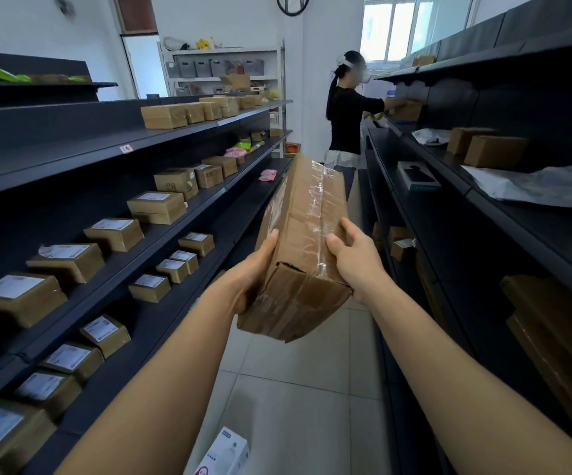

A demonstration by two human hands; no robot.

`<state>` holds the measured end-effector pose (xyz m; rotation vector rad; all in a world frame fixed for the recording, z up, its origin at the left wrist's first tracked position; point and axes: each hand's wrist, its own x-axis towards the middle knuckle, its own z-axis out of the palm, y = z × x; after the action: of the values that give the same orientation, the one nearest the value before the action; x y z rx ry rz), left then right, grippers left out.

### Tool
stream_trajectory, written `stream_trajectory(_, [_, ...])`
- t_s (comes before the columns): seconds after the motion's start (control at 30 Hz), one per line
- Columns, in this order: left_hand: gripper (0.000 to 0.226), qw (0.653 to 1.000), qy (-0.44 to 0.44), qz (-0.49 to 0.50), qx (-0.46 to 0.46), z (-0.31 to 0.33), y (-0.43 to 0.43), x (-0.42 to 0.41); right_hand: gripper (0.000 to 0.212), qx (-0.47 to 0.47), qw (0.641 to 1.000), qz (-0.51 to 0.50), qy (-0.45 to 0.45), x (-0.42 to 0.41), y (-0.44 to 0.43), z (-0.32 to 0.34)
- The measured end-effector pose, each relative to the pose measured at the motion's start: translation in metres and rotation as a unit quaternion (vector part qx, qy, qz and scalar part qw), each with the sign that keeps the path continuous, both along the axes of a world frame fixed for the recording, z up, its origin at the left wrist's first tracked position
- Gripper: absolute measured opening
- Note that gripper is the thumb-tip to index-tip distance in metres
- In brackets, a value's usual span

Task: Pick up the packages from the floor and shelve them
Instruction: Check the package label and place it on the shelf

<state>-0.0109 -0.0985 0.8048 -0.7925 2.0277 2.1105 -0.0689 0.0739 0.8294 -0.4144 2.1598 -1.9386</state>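
Observation:
A long brown cardboard package (303,231), wrapped in clear tape, is held in the air over the aisle, pointing away from me. My left hand (255,269) grips its near left side and my right hand (354,258) grips its near right side. Both hold the near end, which is creased. A white package (224,454) with pink print lies on the tiled floor by my feet. The dark shelves on the left (161,231) carry several small labelled boxes.
Dark shelving (483,214) lines the right side too, with boxes and grey mailer bags. A person in a black top (346,114) stands at the far end of the aisle, reaching into the right shelf. The tiled aisle between the shelves is narrow.

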Motion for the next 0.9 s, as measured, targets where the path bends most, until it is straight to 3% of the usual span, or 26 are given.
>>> stream_trajectory(0.1, [0.103, 0.997, -0.072, -0.019, -0.028, 0.003, -0.001, 0.009, 0.055, 0.005, 1.000, 0.002, -0.017, -0.002, 0.001, -0.006])
stream_trajectory(0.23, [0.111, 0.996, -0.072, 0.023, -0.052, 0.000, -0.005, 0.002, 0.052, 0.019, 0.999, 0.000, -0.039, -0.008, -0.001, -0.009])
stream_trajectory(0.37, [0.100, 0.991, -0.086, 0.038, -0.091, 0.008, -0.004, 0.001, 0.029, 0.064, 0.995, -0.008, -0.073, -0.014, -0.004, -0.005])
stream_trajectory(0.47, [0.079, 0.989, -0.096, 0.033, -0.110, 0.011, -0.004, 0.005, 0.020, 0.034, 0.986, -0.013, -0.163, -0.016, -0.001, -0.003])
stream_trajectory(0.57, [0.070, 0.986, -0.110, 0.028, -0.126, 0.010, -0.004, 0.004, 0.031, 0.021, 0.976, -0.001, -0.215, -0.021, 0.002, -0.007])
stream_trajectory(0.73, [0.092, 0.977, -0.110, 0.065, -0.173, 0.010, -0.003, 0.004, 0.060, 0.108, 0.975, 0.020, -0.195, -0.030, 0.008, -0.017])
stream_trajectory(0.9, [0.109, 0.955, -0.049, 0.044, -0.289, 0.017, 0.001, 0.005, 0.091, 0.107, 0.948, 0.092, -0.286, -0.030, 0.015, -0.020])
